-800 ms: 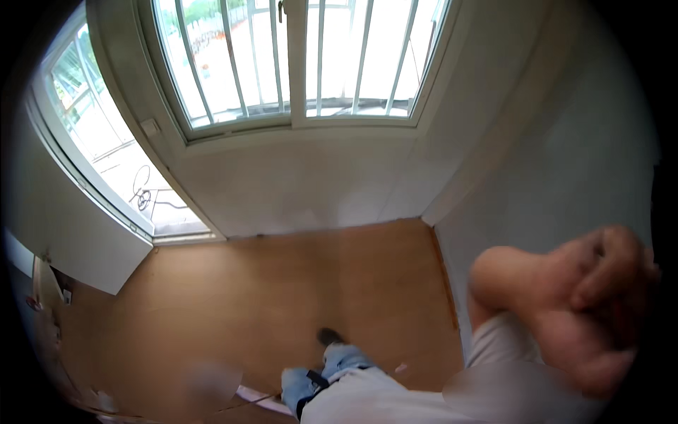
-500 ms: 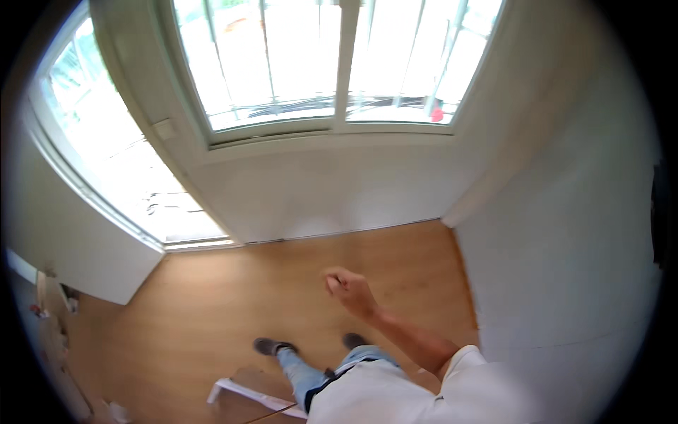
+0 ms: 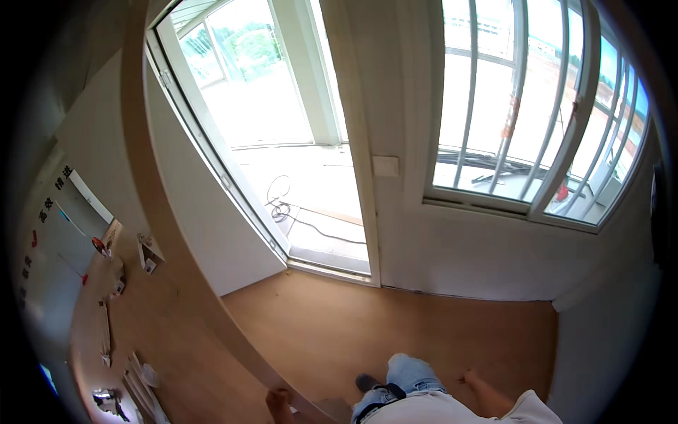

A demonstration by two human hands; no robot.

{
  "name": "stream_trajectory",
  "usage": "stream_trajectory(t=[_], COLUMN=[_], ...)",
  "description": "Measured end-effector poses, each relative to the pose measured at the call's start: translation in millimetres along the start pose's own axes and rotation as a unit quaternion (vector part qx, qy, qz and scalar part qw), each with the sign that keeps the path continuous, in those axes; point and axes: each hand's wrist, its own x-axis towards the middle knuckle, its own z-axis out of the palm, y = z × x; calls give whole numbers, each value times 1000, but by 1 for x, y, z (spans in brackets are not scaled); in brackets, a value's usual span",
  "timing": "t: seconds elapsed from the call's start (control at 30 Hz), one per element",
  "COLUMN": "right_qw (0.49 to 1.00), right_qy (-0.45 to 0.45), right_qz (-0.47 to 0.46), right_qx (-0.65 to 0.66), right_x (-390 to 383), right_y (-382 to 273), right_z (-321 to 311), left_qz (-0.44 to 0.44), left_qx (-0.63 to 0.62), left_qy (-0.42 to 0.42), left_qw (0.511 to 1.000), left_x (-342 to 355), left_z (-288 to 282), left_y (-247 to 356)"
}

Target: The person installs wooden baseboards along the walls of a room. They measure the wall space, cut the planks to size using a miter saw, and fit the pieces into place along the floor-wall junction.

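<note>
A long, narrow brown wooden board (image 3: 185, 268) runs from the top left of the head view down to my body; the lens bends it. My left hand (image 3: 279, 403) is closed on its lower part, near the bottom edge. My right hand (image 3: 472, 378) hangs low at my right side, apart from the board and near the floor (image 3: 452, 325) in the view. Its fingers are small and partly hidden, so their pose is unclear.
An open doorway (image 3: 328, 254) stands ahead, its white door (image 3: 205, 212) swung to the left; a cable (image 3: 281, 210) lies outside. A barred window (image 3: 487, 198) is at the right. Tools and strips of material (image 3: 134, 381) lie at the left, with scissors (image 3: 99, 245) farther back.
My view has turned left, bringing more of the doorway and the left side in. My right hand has dropped from in front of me to my side. The board and my left hand have come into view.
</note>
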Motion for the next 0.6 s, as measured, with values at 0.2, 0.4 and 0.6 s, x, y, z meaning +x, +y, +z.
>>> stream_trajectory(t=[0.2, 0.4, 0.6], right_qw=[990, 963, 935], right_qy=[-91, -186, -197], right_qz=[1, -90, -159], right_qx=[-109, -174, -247], right_x=[69, 138, 167], right_y=[-64, -174, -355], right_z=[66, 165, 287], left_qz=[-18, -116, -30], left_qx=[-191, -238, -51], left_qy=[-89, -67, -16], left_qw=[977, 962, 998], left_x=[45, 125, 213], left_z=[64, 113, 139], left_y=[17, -12, 64])
